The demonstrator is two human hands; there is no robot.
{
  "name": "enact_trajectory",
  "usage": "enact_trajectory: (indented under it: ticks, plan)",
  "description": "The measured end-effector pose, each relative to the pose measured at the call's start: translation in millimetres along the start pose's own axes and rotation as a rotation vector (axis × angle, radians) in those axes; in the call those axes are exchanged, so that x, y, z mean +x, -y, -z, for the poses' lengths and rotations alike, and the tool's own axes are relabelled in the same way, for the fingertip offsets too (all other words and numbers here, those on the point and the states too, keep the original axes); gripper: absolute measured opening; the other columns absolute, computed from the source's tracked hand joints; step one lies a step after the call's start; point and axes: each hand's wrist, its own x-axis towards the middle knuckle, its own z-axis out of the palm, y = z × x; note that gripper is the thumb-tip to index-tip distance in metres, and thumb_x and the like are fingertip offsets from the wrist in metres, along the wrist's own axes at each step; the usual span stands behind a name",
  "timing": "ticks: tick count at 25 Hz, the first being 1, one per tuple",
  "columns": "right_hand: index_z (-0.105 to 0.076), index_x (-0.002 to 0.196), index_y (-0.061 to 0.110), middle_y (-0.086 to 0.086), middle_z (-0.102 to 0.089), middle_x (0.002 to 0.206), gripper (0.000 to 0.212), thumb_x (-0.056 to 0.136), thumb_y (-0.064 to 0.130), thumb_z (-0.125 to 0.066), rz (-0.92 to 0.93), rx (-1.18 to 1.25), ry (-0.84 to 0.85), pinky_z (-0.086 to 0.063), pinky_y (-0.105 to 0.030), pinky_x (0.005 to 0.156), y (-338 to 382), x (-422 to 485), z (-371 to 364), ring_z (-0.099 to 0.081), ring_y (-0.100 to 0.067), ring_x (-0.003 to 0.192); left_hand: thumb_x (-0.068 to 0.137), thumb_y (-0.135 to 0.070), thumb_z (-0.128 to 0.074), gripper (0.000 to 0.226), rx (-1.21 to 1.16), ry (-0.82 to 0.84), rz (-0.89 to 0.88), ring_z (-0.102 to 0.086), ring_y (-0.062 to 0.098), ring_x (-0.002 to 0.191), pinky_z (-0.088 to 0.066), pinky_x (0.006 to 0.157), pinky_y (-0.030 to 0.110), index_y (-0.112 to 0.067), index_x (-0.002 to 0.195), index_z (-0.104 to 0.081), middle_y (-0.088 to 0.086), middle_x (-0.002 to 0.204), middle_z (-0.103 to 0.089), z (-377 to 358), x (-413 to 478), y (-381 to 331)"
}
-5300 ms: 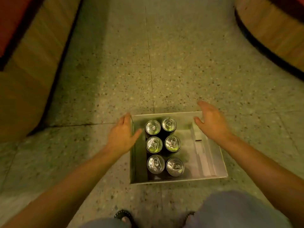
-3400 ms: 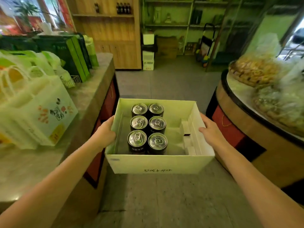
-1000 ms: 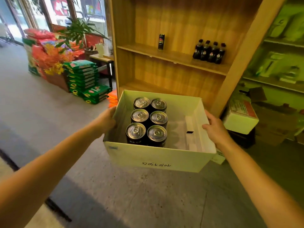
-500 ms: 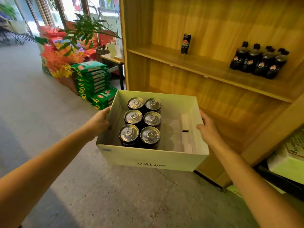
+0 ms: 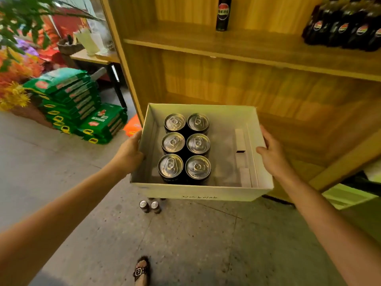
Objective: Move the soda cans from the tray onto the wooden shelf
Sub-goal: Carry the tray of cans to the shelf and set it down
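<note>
Shelf [image 5: 257, 52] is way closer now than half a second ago, left hand [image 5: 128, 154] and right hand [image 5: 272, 154] gripping the cardboard tray [image 5: 198, 191], six soda cans [image 5: 186, 148] inside mid-frame, probably unloading next.

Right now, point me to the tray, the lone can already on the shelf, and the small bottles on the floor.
tray [image 5: 198, 193]: head view, on its near outer wall.
lone can [image 5: 223, 14]: head view, on its label, mid-body.
small bottles [image 5: 150, 206]: head view, between the two caps, below the tray.
</note>
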Motion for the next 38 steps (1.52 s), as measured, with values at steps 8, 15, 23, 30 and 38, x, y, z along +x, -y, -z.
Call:
enact_trajectory:
  ticks: [8, 15, 23, 30, 38]
  plan:
    - [-0.022, 0.144, 0.021, 0.002, -0.023, 0.153, 0.062, 0.091, -0.004, -0.040, -0.248, 0.054, -0.170, -0.019, -0.035, 0.116, -69.8, 1.5, -137.9, -0.023, -0.014, 0.140, 0.078, 0.012, -0.050, 0.076, 0.120, 0.151, -0.133, -0.049, 0.034, 0.119, -0.042, 0.096, 0.045, -0.024, 0.142, -0.029, 0.013, 0.131, -0.053, -3.9, 96.4, 106.6]
    - [-0.020, 0.143, 0.025, 0.004, -0.023, 0.153, 0.061, 0.092, -0.002, -0.038, -0.370, 0.055, -0.161, -0.024, -0.040, 0.115, -181.1, -4.5, -223.0, -0.023, -0.010, 0.139, 0.081, 0.015, -0.044, 0.076, 0.128, 0.266, -0.040, -0.049, 0.034, 0.119, -0.045, 0.094, 0.051, -0.027, 0.142, -0.027, 0.013, 0.130, -0.052, -84.8, 138.2, 230.7]
    - [-0.021, 0.144, 0.024, 0.004, -0.023, 0.153, 0.058, 0.093, 0.003, -0.040, -0.393, -0.042, -0.170, -0.023, -0.033, 0.113, -387.5, 10.3, -338.7, -0.021, -0.007, 0.137, 0.083, 0.013, -0.044, 0.076, 0.128, 0.332, -0.023, -0.050, 0.033, 0.117, -0.046, 0.093, 0.048, -0.030, 0.143, -0.024, 0.013, 0.128, -0.053, -238.8, 215.9, 415.3]
    - [-0.025, 0.142, 0.025, -0.002, -0.030, 0.150, 0.055, 0.093, 0.005, -0.040, -0.440, -0.059, -0.199, -0.028, -0.047, 0.111, -568.0, 19.9, -438.8, -0.029, -0.021, 0.137, 0.083, 0.009, -0.043, 0.079, 0.107, 0.366, -0.051, -0.048, 0.029, 0.123, -0.041, 0.100, 0.045, -0.032, 0.145, -0.018, 0.009, 0.132, -0.052, -367.9, 267.8, 565.1]
    - [-0.026, 0.142, 0.028, -0.001, -0.034, 0.149, 0.054, 0.094, 0.008, -0.041, -0.517, -0.103, -0.230, -0.030, -0.045, 0.106, -660.0, 2.5, -499.3, -0.034, -0.023, 0.135, 0.083, 0.007, -0.046, 0.078, 0.069, 0.420, -0.029, -0.047, 0.031, 0.124, -0.042, 0.101, 0.047, -0.032, 0.145, -0.019, 0.013, 0.134, -0.050, -430.0, 280.0, 649.5]
